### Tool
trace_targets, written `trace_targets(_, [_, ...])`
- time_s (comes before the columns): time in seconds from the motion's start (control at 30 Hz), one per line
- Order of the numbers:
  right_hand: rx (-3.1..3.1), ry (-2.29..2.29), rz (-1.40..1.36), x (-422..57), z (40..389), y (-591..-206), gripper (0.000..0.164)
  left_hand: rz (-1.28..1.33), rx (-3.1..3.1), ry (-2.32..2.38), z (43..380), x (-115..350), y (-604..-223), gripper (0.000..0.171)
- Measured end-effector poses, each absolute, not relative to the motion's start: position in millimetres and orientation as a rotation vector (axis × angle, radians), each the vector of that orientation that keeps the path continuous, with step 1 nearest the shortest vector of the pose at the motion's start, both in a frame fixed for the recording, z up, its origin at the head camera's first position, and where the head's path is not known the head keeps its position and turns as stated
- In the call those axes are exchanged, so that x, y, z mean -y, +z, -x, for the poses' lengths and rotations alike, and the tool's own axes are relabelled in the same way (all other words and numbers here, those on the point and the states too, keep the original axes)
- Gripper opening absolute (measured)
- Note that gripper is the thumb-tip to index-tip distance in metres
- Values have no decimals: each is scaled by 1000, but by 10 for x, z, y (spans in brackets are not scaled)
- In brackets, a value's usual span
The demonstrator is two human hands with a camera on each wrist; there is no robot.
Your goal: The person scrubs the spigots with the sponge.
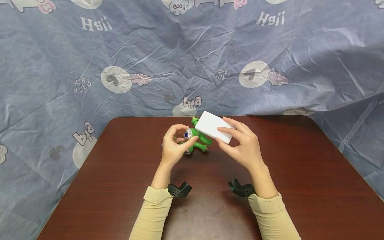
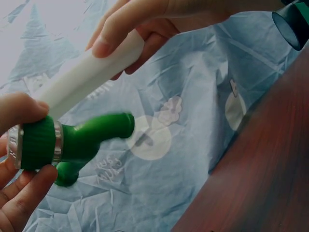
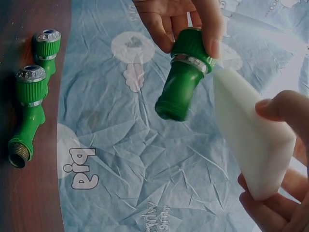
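My left hand (image 1: 171,150) pinches a green valve (image 3: 181,92) by its ribbed knob, thumb on one side and fingers on the other. The knob has a silver rim and a blue centre, and a short green pipe end points away from it. In my right hand (image 1: 246,146) is a white sponge block (image 1: 211,126), gripped between thumb and fingers at one end. The block's free end comes right up to the knob in the left wrist view. Both hands are raised over the far part of the table.
Two more green valves (image 3: 31,89) with silver-rimmed knobs lie on the dark red-brown table (image 1: 120,186), beneath the hands. One shows a threaded brass end. A blue-grey printed cloth (image 1: 180,56) hangs behind the table's far edge. Black mounts (image 1: 179,190) sit at both wrists.
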State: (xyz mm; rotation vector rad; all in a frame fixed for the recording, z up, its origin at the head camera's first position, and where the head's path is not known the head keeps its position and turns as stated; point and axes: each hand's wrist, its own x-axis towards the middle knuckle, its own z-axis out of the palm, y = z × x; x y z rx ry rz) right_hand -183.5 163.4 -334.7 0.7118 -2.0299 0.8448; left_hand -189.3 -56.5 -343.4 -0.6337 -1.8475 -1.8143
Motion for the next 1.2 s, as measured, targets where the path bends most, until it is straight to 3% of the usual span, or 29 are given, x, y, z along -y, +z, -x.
trace_targets(0.43, [2003, 849, -809, -1622, 1832, -3338, 27, 552, 1839, -1749, 1894, 567, -3418, 23])
trace_targets(0.9, [1973, 819, -825, -1622, 1838, -3324, 26, 639, 1768, -1933, 1928, 566, -3464, 43])
trace_targets(1.2, [1948, 789, -871, -1529, 1832, -3355, 26, 626, 1847, -1962, 1921, 553, -3468, 41])
